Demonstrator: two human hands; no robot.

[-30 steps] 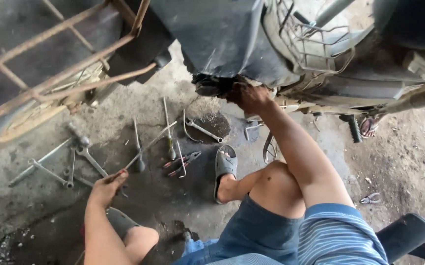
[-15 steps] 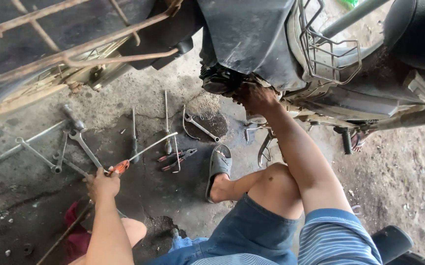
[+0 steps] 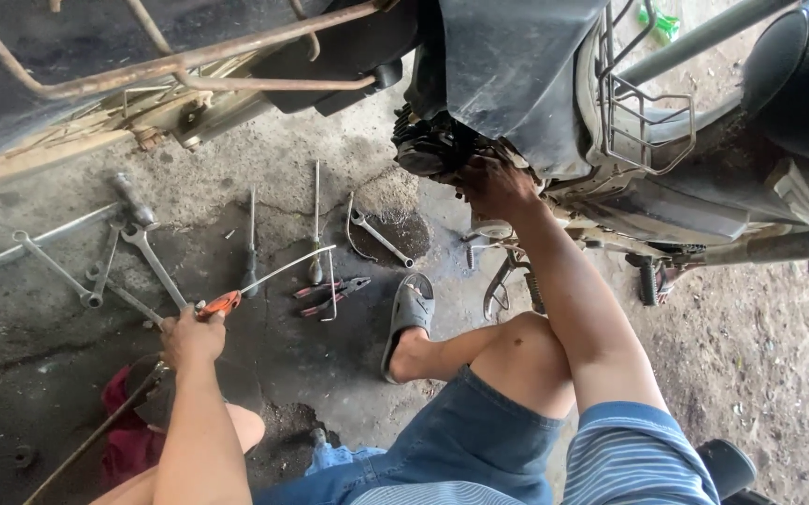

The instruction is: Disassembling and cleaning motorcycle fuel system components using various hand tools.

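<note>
My left hand [image 3: 191,337] grips the orange handle of a long screwdriver [image 3: 278,272] low over the stained concrete floor, its thin shaft pointing up and right. My right hand [image 3: 496,187] reaches up to the underside of a motorcycle engine [image 3: 432,145], fingers pressed against a part there; whether it holds anything is hidden. Several wrenches [image 3: 147,257] and rods lie on the floor just left of my left hand. Red-handled pliers [image 3: 332,295] lie to the right of the screwdriver shaft.
A combination wrench [image 3: 378,238] lies by an oil stain. My sandalled foot [image 3: 408,318] rests beside the pliers. A rusty metal frame [image 3: 180,70] and a wheel are at the upper left. The motorcycle's footrest [image 3: 649,281] and body fill the right. A red cloth [image 3: 124,440] lies under my left arm.
My left hand has moved to the orange-handled screwdriver and closed on it, lifting it slightly. The right hand has stayed at the engine. The camera view has shifted closer.
</note>
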